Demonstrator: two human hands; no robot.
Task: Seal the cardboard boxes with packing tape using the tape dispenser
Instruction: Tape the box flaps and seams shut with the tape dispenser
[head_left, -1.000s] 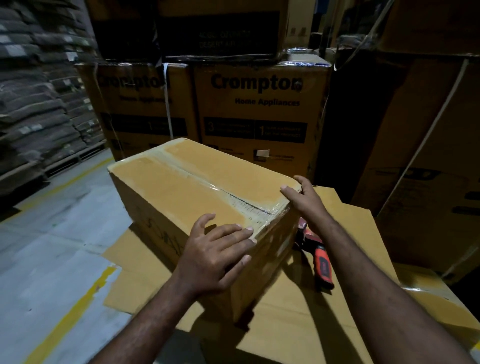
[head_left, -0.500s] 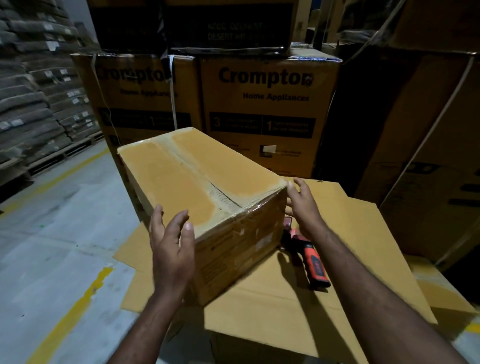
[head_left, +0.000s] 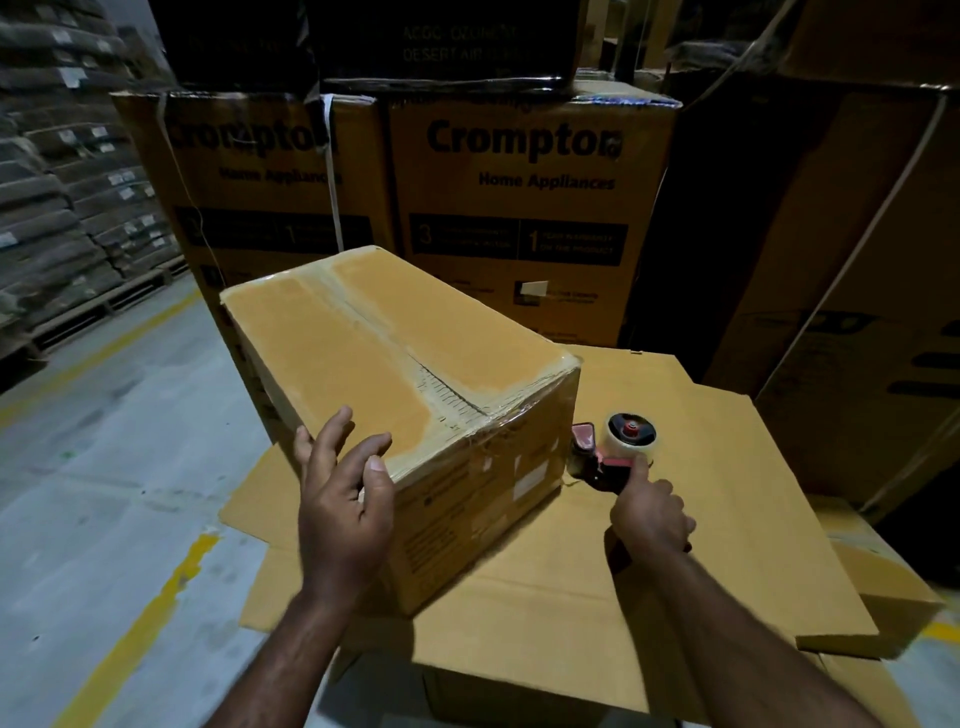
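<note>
Right hand: the right hand (head_left: 649, 514) is curled round the handle of the tape dispenser (head_left: 605, 465). The thumb lies up along its frame, and the handle itself is hidden under the fingers.
Tape dispenser: red and black, it sits low on the flat cardboard sheet (head_left: 727, 519) with its tape roll (head_left: 631, 434) at the far end. It is just beside the near right corner of the cardboard box (head_left: 332, 353); I cannot tell whether it touches the box.
Left hand: the left hand (head_left: 345, 499) holds nothing, its fingers spread and loosely bent. It is at the box's near left corner with the thumb tip by the top edge; contact cannot be made out.
Cardboard box: it lies on the sheet with its flaps closed, its long side running away toward the left.
Tape: clear tape (head_left: 447, 400) runs along the centre seam and wrinkles over the near top edge onto the end face.
End face: it carries a few small pale labels, too dim to read.
Sheet: it spreads wide under the box and both hands and lies on other cardboard.
Behind: tall cartons (head_left: 530, 197) printed "Crompton Home Appliances" stand side by side, with darker cartons stacked above and to the right.
Left side: stacked sacks (head_left: 52, 182) stand beside a grey floor (head_left: 104, 415) marked with a yellow line (head_left: 156, 597).
</note>
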